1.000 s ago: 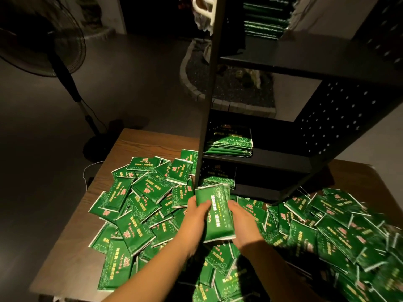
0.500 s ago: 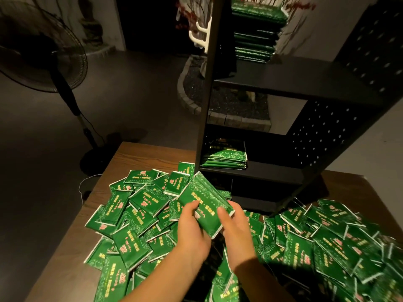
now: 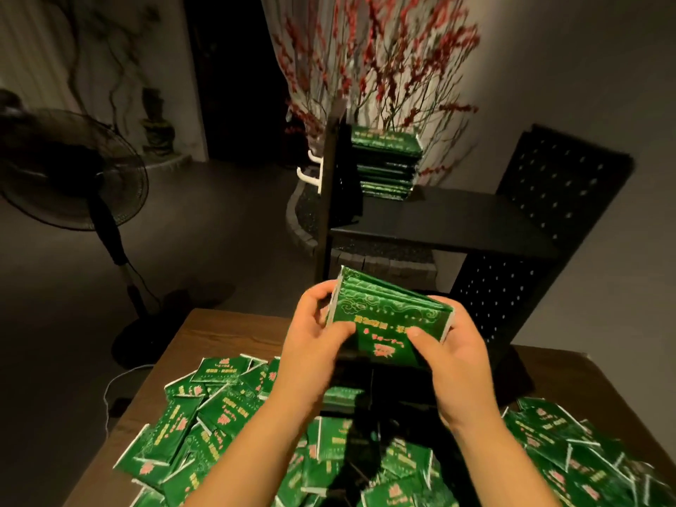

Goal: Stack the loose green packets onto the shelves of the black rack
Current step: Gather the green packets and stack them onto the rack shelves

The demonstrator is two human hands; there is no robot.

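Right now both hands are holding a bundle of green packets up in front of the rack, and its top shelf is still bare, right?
Not quite. The top shelf already carries a stack of green packets, as the head view shows. Both hands, left and right, do hold a bundle before the rack.

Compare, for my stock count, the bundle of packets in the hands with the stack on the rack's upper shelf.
The held bundle is thin, tilted and gripped by the left hand and right hand; the shelf stack is taller, lies flat and is untouched. Both are green packets.
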